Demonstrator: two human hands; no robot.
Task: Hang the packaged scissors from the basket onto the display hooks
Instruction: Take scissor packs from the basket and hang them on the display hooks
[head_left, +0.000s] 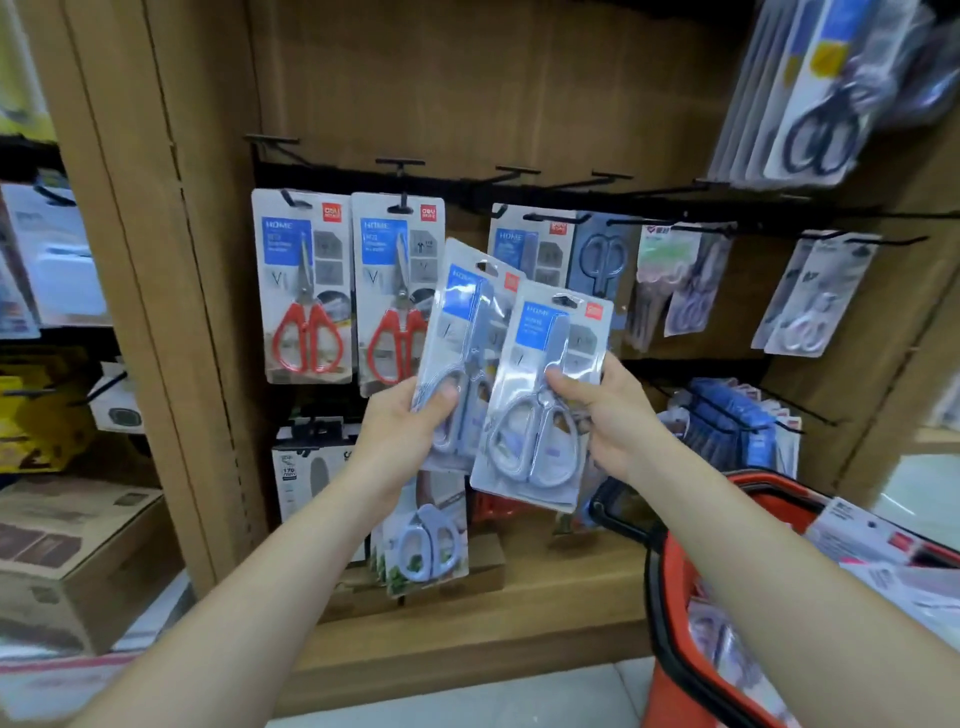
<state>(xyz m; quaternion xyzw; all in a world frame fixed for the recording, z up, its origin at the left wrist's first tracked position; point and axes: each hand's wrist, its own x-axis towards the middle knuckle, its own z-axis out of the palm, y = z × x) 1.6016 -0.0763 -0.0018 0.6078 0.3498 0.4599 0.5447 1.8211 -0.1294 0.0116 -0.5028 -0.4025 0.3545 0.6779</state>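
My left hand grips a pack of grey-handled scissors by its lower edge, tilted to the right. My right hand pinches a second grey-handled pack that overlaps the first in front. Both packs are held up before the row of black display hooks. Two packs of red-handled scissors hang at the left of that row. The red basket stands at the lower right with more packs inside.
Other scissor packs hang to the right, and more at top right. A lower hook row holds blue packs. Packs stand on the wooden shelf below. Cardboard boxes sit at the left.
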